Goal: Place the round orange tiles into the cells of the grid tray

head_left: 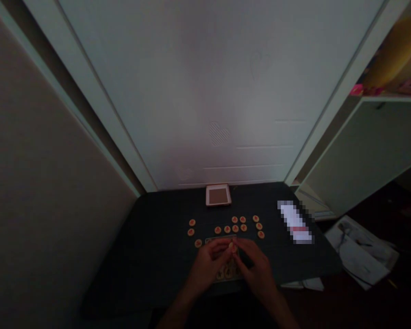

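Note:
Both my hands meet over a small light board (226, 272) near the front of a dark table (150, 256). My left hand (207, 265) and my right hand (255, 267) have their fingers curled together around one round wooden disc (231, 246) held between the fingertips. Several more round discs with red marks (235, 227) lie scattered on the table just beyond my hands, and a few discs (192, 227) lie to the left.
A shallow square box (218, 195) sits at the table's far edge against a pale wall. A blurred white item (295, 222) lies at the right. A white shelf unit (363, 151) stands to the right, with papers (359, 251) on the floor.

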`<state>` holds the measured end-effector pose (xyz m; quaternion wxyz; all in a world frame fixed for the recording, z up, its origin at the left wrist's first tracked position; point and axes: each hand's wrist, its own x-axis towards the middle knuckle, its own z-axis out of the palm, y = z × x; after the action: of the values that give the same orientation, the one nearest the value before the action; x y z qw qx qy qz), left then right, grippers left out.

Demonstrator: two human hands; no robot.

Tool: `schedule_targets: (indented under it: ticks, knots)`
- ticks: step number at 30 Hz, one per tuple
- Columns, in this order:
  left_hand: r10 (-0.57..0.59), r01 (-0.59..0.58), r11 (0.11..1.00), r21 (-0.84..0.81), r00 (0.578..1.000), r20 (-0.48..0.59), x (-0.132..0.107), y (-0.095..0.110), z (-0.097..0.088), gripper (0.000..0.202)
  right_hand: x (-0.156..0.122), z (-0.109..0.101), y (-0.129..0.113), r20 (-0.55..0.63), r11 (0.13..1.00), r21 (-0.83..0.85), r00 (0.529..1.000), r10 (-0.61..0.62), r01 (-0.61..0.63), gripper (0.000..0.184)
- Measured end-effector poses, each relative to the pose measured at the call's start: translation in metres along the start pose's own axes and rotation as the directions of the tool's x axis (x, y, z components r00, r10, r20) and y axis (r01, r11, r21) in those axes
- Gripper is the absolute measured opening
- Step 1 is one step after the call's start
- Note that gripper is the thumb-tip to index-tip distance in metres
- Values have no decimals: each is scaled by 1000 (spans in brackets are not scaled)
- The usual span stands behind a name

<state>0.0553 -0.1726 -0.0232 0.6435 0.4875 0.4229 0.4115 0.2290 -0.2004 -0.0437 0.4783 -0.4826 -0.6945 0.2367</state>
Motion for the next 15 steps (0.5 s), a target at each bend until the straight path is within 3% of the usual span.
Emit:
schedule_targets:
  ticks: [4,9,15]
  knots:
    - [9,-9,1000,-15,1000,7,1,-6,-1,36,1,0,-1,-6,997,58,998,57,-56,31]
    - [0,0,1000,8,1000,11,-4,-2,-6,31,3,0,1,-17,948,201,967,254,-245,30]
    - [54,-29,981,190,991,-126,-14,13,-29,27,6,2,21,-23,816,446,907,421,-368,34]
